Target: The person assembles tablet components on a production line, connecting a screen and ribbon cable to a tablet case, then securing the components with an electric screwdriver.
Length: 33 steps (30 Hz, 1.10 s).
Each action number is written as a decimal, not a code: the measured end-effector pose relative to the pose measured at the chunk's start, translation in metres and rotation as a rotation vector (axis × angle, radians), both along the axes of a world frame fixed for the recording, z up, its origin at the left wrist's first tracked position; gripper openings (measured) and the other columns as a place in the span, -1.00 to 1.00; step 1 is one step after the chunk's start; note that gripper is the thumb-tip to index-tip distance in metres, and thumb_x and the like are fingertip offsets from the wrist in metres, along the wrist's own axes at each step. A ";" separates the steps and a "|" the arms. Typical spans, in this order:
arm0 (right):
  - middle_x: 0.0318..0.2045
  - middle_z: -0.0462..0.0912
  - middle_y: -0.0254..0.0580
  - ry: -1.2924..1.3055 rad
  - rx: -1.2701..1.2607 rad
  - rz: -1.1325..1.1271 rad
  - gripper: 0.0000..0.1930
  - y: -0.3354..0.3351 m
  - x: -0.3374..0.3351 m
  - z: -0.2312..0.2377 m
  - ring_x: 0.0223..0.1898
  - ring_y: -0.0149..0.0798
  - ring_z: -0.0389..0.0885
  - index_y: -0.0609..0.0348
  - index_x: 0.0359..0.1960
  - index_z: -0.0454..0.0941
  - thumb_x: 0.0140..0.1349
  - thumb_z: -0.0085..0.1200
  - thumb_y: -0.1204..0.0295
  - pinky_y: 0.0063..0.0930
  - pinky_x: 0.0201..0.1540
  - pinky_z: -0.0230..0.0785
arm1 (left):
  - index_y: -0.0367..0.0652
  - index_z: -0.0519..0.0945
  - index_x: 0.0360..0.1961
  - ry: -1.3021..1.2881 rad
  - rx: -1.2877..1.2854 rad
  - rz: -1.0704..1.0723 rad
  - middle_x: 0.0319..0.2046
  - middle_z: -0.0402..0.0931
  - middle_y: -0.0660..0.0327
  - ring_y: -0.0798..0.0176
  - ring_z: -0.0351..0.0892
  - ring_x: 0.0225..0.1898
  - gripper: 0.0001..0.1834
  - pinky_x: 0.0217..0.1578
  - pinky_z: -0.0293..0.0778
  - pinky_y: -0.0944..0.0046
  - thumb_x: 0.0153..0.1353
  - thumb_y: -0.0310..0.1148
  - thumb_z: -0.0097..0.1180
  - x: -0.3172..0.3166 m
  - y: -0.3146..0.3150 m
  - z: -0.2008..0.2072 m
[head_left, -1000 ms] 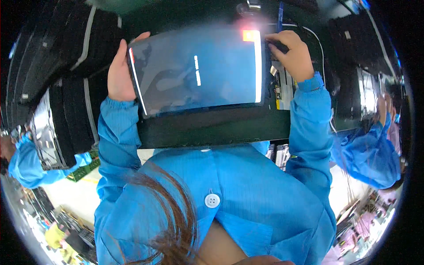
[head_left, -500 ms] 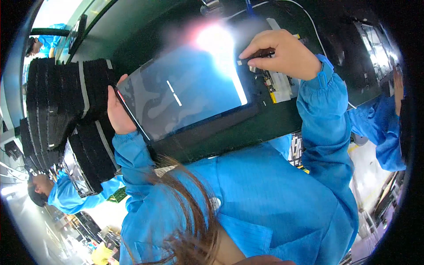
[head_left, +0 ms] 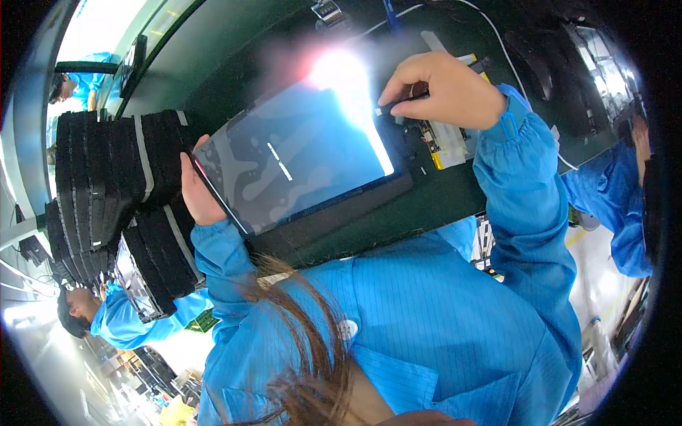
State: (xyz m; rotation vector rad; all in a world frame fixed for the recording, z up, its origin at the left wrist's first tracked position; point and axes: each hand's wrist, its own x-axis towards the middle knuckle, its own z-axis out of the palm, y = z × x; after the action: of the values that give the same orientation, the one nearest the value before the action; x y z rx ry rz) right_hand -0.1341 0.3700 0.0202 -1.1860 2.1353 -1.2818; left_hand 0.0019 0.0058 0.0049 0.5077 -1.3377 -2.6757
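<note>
A flat tablet (head_left: 284, 160) with a dark glossy screen lies tilted in front of me, and bright glare hides its upper right part. My left hand (head_left: 202, 190) grips its left edge, the thumb and fingers around the side. At the tablet's right edge, my right hand (head_left: 447, 92) pinches a small dark cable plug (head_left: 383, 111) with a pale tip pointing at that edge. Whether the tip touches the tablet I cannot tell. Under and beside the right hand lies an opened device part (head_left: 446, 149) with yellow edges and a silvery strip.
Black foam-like slabs (head_left: 92, 177) with pale straps are stacked at the left. A white cable (head_left: 501, 35) curves across the dark bench (head_left: 341, 238). A metal object (head_left: 328, 13) sits at the back. Co-workers in blue, one a blue-sleeved person (head_left: 135, 316), are at both sides.
My right hand has moved a little to the left, bringing the plug closer to the tablet's right edge. The left hand keeps its grip; the whole view has shifted slightly.
</note>
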 end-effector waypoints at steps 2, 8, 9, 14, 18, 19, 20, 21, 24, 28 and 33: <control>-0.42 0.59 -0.11 0.013 -0.002 -0.002 -0.80 0.000 -0.001 0.000 -0.37 -0.32 0.55 0.29 -0.31 0.57 -0.01 0.13 0.50 -0.49 -0.28 0.43 | -0.22 0.30 0.09 0.044 -0.001 -0.086 0.05 0.34 0.01 -0.02 0.35 0.05 -0.48 0.03 0.28 -0.02 0.33 -0.05 -0.44 -0.002 -0.006 -0.004; -0.49 0.57 -0.16 -0.091 -0.098 -0.023 -0.88 -0.006 0.000 -0.005 -0.42 -0.38 0.53 0.29 -0.42 0.52 -0.05 0.12 0.58 -0.50 -0.34 0.40 | -0.23 0.31 0.07 -0.026 -0.121 0.058 0.02 0.36 0.01 -0.02 0.37 0.01 -0.47 -0.02 0.33 -0.03 0.33 -0.04 -0.45 -0.005 0.008 0.000; -0.52 0.56 -0.18 -0.153 -0.108 -0.047 -0.90 -0.007 0.001 -0.004 -0.45 -0.39 0.52 0.29 -0.47 0.50 -0.07 0.12 0.61 -0.51 -0.36 0.38 | -0.23 0.31 0.07 -0.016 -0.115 0.066 0.02 0.36 0.01 -0.02 0.37 0.01 -0.47 -0.02 0.33 -0.03 0.33 -0.04 -0.45 -0.005 0.010 0.000; -0.59 0.53 -0.21 -0.103 -0.072 -0.057 -0.89 -0.011 0.005 0.000 -0.50 -0.40 0.50 0.28 -0.52 0.45 -0.12 0.11 0.66 -0.54 -0.38 0.37 | -0.22 0.35 0.00 -0.016 -0.095 0.050 -0.06 0.42 0.02 -0.02 0.43 -0.08 -0.47 -0.10 0.39 -0.02 0.33 -0.02 -0.46 -0.007 0.020 0.005; -0.44 0.56 -0.20 -0.300 -0.103 -0.086 -0.79 -0.013 0.007 0.004 -0.37 -0.41 0.54 0.24 -0.37 0.51 -0.11 0.12 0.65 -0.55 -0.31 0.40 | -0.23 0.36 -0.04 0.057 -0.018 -0.076 -0.08 0.43 0.00 -0.03 0.47 -0.13 -0.48 -0.13 0.43 0.01 0.33 -0.02 -0.46 -0.005 0.011 0.000; -0.38 0.57 -0.16 -0.248 -0.059 -0.114 -0.78 -0.014 0.009 0.010 -0.32 -0.36 0.55 0.23 -0.33 0.52 -0.08 0.13 0.62 -0.51 -0.25 0.40 | -0.24 0.36 -0.05 0.053 0.032 -0.057 -0.09 0.43 0.00 -0.01 0.49 -0.16 -0.48 -0.13 0.43 0.03 0.33 -0.01 -0.46 -0.005 0.013 0.003; -0.32 0.58 -0.13 -0.193 -0.017 -0.143 -0.77 -0.014 0.012 0.015 -0.26 -0.31 0.57 0.21 -0.28 0.53 -0.05 0.13 0.59 -0.48 -0.19 0.40 | -0.25 0.37 -0.06 0.014 0.067 0.002 -0.11 0.45 0.00 0.00 0.50 -0.18 -0.47 -0.12 0.44 0.06 0.33 -0.01 -0.45 -0.004 0.018 0.007; -0.26 0.58 -0.10 0.049 0.013 -0.180 -0.76 -0.010 0.010 0.014 -0.19 -0.24 0.55 0.21 -0.25 0.53 -0.03 0.14 0.55 -0.43 -0.12 0.38 | -0.26 0.39 -0.07 0.040 0.029 -0.035 -0.13 0.47 0.02 0.03 0.50 -0.18 -0.47 -0.11 0.43 0.08 0.33 -0.01 -0.44 -0.006 0.009 -0.002; -0.12 0.54 -0.03 0.449 0.041 -0.435 -0.75 0.020 0.005 0.021 -0.03 -0.06 0.47 0.21 -0.19 0.53 0.05 0.11 0.46 -0.31 0.05 0.26 | -0.26 0.45 -0.13 0.066 0.110 -0.123 -0.24 0.52 0.09 0.17 0.52 -0.21 -0.45 -0.11 0.42 0.19 0.34 -0.01 -0.46 -0.002 0.005 -0.003; -0.08 0.50 0.00 0.884 0.237 -0.694 -0.77 0.101 -0.023 -0.005 0.03 0.00 0.40 0.20 -0.16 0.52 0.14 0.01 0.43 -0.25 0.10 0.21 | -0.25 0.43 -0.08 0.156 0.114 -0.191 -0.18 0.51 0.08 0.13 0.50 -0.14 -0.44 -0.06 0.40 0.14 0.32 0.03 -0.40 -0.005 0.000 -0.012; 0.01 0.44 0.00 0.935 0.452 -0.721 -0.73 0.146 -0.012 -0.025 0.12 -0.01 0.32 0.25 -0.10 0.48 0.21 -0.07 0.40 -0.22 0.15 0.16 | -0.23 0.41 -0.04 0.202 0.188 -0.242 -0.12 0.48 0.08 0.14 0.47 -0.08 -0.45 -0.03 0.38 0.13 0.31 0.03 -0.40 -0.004 -0.001 -0.012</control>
State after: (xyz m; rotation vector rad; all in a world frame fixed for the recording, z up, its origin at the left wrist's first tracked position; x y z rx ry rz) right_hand -0.1460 0.5163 -0.0047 -0.9123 3.5007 -0.3270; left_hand -0.0024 0.0043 -0.0072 0.0888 -1.1664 -2.9684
